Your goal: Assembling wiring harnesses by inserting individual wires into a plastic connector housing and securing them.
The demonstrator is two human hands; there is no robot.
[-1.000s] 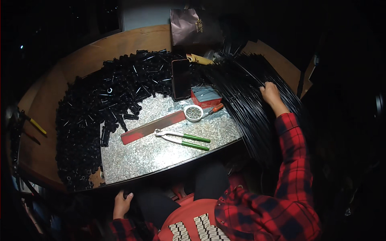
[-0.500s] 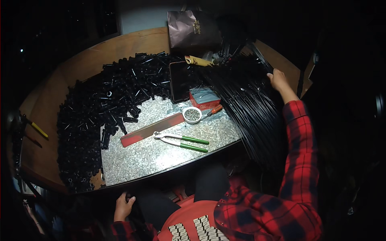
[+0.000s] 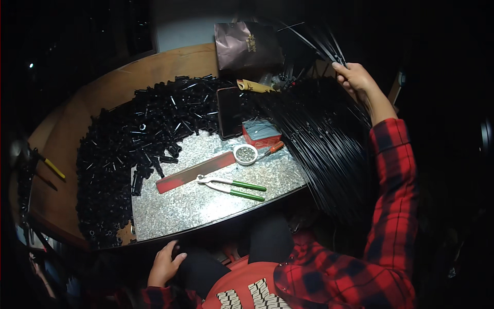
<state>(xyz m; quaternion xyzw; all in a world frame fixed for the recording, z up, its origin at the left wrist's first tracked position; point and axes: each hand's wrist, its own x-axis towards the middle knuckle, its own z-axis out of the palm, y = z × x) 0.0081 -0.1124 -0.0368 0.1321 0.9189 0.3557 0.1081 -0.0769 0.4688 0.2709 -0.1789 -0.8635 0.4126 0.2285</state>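
Note:
My right hand [image 3: 355, 81] is closed round a bundle of thin black rods [image 3: 328, 47], raised above the far right of the table. The rods fan out upward from my grip. Below it lies a large heap of long, thin black rods [image 3: 329, 149], some reaching past the table's near edge. My left hand [image 3: 166, 263] is by my left thigh, just off the table's front edge. Its thumb and fingers are spread, with nothing visible in them. Green-handled pincers [image 3: 231, 187] and a long reddish bar [image 3: 195, 172] lie on the speckled tabletop [image 3: 170, 219].
A big pile of short black tubular parts [image 3: 149, 121] fills the left, against a curved wooden rim [image 3: 56, 129]. Near the middle are a white bowl of small metal pieces [image 3: 245, 154], a red box [image 3: 261, 135], an orange-handled screwdriver [image 3: 276, 148] and a phone [image 3: 229, 112]. A paper bag [image 3: 244, 49] stands behind.
My right hand has risen, lifting the bundle of black rods off the heap. My left hand has opened, its fingers now spread. The view has shifted slightly.

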